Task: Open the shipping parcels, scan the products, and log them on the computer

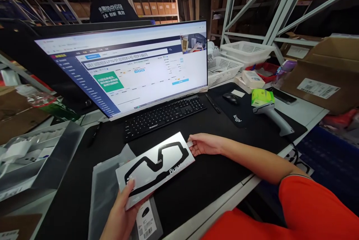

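Observation:
A flat silver box (157, 165) printed with a black glasses outline is held just above the black desk mat (196, 180), in front of the keyboard (164, 114). My left hand (122, 210) grips its near left end, thumb on top. My right hand (203, 143) pinches a small white tab at its far right end. Under the box lies a clear plastic bag (112, 180) with a barcode label (146, 223).
A wide monitor (126, 68) stands behind the keyboard. To the right lie a mouse (230, 98), a pen (213, 103), a grey and green barcode scanner (267, 109), white baskets (244, 51) and cardboard boxes (322, 79). A person in a dark shirt (112, 6) stands behind the monitor.

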Motion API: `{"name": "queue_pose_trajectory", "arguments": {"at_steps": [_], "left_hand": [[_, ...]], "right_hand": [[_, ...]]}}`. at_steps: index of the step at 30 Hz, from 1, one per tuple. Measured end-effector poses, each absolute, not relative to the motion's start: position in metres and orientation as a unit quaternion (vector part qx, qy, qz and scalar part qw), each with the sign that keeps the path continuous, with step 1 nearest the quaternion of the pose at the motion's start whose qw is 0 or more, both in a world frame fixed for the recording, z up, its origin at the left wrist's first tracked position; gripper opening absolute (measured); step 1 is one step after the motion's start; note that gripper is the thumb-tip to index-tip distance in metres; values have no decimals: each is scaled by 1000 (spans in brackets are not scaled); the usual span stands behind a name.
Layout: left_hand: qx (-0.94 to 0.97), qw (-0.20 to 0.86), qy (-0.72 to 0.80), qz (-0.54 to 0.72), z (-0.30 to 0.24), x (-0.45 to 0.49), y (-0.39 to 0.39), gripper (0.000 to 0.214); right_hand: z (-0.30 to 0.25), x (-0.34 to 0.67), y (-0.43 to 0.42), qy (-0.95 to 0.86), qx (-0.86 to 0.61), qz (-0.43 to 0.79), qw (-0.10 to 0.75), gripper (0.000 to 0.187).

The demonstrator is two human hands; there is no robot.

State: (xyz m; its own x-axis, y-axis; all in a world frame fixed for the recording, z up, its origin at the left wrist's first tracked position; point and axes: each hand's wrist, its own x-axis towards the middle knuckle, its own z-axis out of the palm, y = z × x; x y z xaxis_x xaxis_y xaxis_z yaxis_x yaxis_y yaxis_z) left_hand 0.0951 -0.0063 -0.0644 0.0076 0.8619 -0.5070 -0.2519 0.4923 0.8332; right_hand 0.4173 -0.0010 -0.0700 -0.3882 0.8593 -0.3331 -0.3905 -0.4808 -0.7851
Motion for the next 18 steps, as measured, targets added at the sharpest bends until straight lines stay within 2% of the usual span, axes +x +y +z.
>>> {"name": "queue_pose_trajectory", "arguments": {"at_steps": [5,7,9,11,13,16,18], "left_hand": [[287,663,559,408,-57,99,-11,70],[318,660,552,399,-59,100,-13,84],[397,632,548,378,-64,98,-13,107],[524,541,557,350,-70,94,-11,132],[655,397,556,323,-74,88,-8,145],[761,224,534,292,-74,82,-2,137],[771,186,544,272,-70,83,1,129]], "right_hand": [[-77,412,-2,-379,-408,697,451,55],[-80,409,-2,-377,-433,665,479,59],[-82,407,-2,-365,-471,638,488,61],[-83,406,-1,-360,-495,627,481,63],[-82,407,-1,-357,-498,634,472,65],[-81,408,0,-352,-487,652,462,67],[-80,409,0,-349,-482,660,459,67]]}}
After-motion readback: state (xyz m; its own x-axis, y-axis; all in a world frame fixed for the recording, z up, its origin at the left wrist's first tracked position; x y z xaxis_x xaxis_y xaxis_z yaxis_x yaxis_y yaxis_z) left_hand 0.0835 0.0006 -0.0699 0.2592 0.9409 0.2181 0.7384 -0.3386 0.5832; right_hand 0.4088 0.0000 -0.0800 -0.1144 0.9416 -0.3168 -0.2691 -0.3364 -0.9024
